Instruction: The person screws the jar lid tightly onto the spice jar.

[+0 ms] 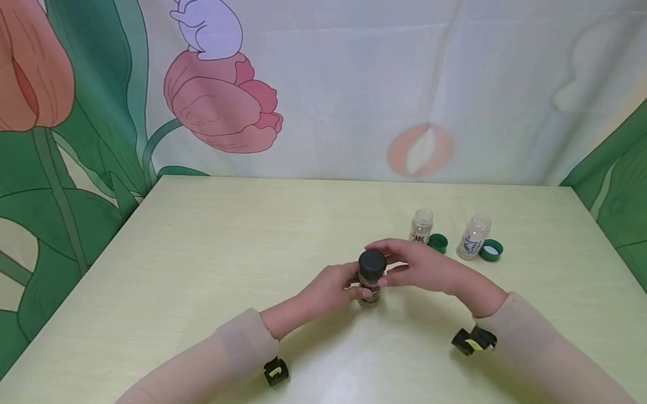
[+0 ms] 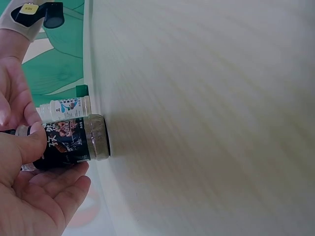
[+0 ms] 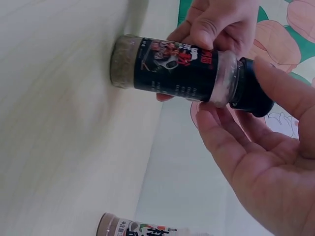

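A spice jar [image 1: 370, 296] with a black label and a black cap [image 1: 372, 264] stands upright on the table in the head view. My left hand [image 1: 328, 292] grips the body of this jar, thumb across its front. My right hand [image 1: 423, 268] is at the top, with thumb and fingers around the cap. In the right wrist view the thumb lies against the cap [image 3: 252, 91], and other fingertips come up by the clear neck. Brownish contents show at the base of the jar [image 3: 125, 61]. The left wrist view shows the label [image 2: 66, 142] beside the left thumb.
Behind the right hand stand two uncapped clear jars, one with a dark-lettered label [image 1: 421, 226] and one with a blue-and-white label [image 1: 473, 237]. Green caps [image 1: 438, 242] [image 1: 491, 250] lie beside them. A printed cloth [image 1: 333, 83] hangs along the back edge of the pale table [image 1: 221, 234].
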Available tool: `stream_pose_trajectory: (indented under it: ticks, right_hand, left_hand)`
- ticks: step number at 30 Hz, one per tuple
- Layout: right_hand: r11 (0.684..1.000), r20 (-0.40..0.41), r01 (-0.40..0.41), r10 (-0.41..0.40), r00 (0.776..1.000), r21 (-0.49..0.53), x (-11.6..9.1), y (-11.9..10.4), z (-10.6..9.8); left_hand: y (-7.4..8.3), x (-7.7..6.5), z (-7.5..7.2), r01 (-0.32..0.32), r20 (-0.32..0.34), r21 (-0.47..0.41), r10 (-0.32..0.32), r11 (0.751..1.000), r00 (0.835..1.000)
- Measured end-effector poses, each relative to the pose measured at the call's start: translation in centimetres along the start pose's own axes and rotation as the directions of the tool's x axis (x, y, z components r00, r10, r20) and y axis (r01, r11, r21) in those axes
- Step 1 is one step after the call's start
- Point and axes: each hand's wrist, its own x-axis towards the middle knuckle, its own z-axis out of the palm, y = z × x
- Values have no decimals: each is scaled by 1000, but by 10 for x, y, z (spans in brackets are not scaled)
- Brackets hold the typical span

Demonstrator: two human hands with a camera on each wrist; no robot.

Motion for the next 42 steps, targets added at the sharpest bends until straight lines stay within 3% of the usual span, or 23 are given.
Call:
stream_pose_trajectory:
  ticks: [16, 26, 37, 42]
  right_hand:
    - [999, -42, -34, 32, 999, -39, 0, -2, 3]
    - [1000, -77, 18, -18, 997, -4, 2, -1, 9]
    - [996, -152, -32, 19, 988, -79, 4, 0, 12]
    - [996, -97, -26, 17, 995, -90, 3, 1, 8]
  left_hand:
    - [0, -1, 0, -5, -3, -11, 5, 1000, 1000]
    - [1, 0, 0, 5, -3, 17, -5, 1000, 1000]
    - [1, 0, -1, -16, -7, 40, 16, 999, 1000]
    - [2, -1, -1, -5, -4, 32, 5, 999, 1000]
